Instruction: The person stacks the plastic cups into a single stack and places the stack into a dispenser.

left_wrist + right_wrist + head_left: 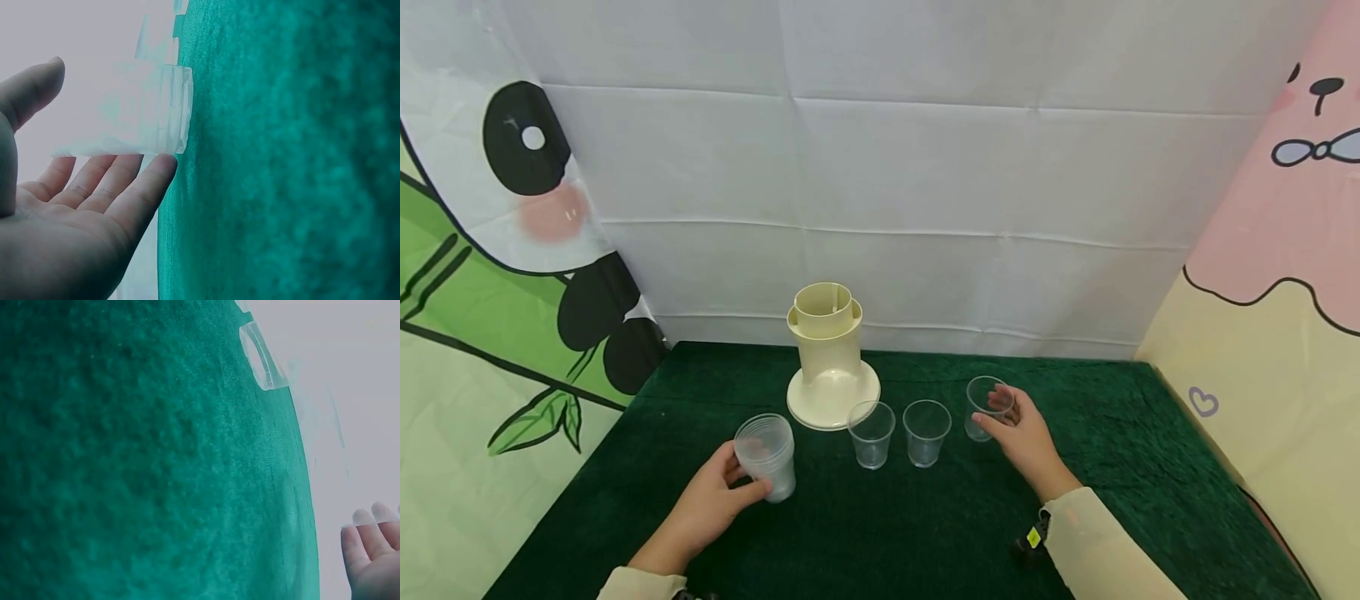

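Nearest us, the left hand [703, 508] grasps a stack of clear cups [775, 460], thumb at the front and fingers round the side, probably to steady its height. A little farther, between the hands, one loose cup [872, 439] and its neighbour [926, 435] stand mouth up on the green cloth [880, 542], perhaps spaced so fingers can fit around each. Beyond, the right hand [1028, 437] holds a single cup [977, 400] from the side, leaving its mouth uncovered. Behind, we see a cream stand [829, 362], its broad foot likely keeping it upright.
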`<state>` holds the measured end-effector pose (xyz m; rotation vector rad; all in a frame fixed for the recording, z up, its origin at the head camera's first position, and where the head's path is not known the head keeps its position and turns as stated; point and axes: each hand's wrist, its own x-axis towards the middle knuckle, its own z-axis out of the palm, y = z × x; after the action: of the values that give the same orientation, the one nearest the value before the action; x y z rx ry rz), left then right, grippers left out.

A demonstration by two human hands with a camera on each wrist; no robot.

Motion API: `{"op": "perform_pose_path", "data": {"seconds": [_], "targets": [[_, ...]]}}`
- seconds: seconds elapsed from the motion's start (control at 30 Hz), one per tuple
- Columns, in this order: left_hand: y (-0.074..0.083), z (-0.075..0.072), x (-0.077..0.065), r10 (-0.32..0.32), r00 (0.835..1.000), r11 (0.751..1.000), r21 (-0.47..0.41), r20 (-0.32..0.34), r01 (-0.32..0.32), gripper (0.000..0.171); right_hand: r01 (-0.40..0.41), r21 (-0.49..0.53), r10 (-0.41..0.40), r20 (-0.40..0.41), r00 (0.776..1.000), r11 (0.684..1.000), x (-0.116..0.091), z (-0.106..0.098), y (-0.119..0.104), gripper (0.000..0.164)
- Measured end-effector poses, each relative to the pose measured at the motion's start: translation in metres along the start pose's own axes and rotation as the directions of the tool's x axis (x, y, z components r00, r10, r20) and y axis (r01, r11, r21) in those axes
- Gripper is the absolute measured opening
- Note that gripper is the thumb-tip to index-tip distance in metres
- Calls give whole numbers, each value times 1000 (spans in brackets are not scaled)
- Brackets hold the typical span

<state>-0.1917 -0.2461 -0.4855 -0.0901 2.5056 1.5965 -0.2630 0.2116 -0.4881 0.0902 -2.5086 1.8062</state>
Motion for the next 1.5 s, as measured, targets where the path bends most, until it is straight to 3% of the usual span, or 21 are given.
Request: {"op": "perform_pose_path", "data": {"seconds": [0.8,1.13,1.5], "targets": [[-3,-1,-2,24,1000,1000,-7,4,-24,82,40,9,-40,-18,999,999,-11,-10,-33,73],[-5,0,1,20,1000,1000,3,-4,-20,82,129,23,-130,20,991,991,-16,-14,-57,75],[-4,1,2,15,1000,1000,0,-8,-15,83,236,-14,-234,97,967,972,-23,4,-82,69]]}}
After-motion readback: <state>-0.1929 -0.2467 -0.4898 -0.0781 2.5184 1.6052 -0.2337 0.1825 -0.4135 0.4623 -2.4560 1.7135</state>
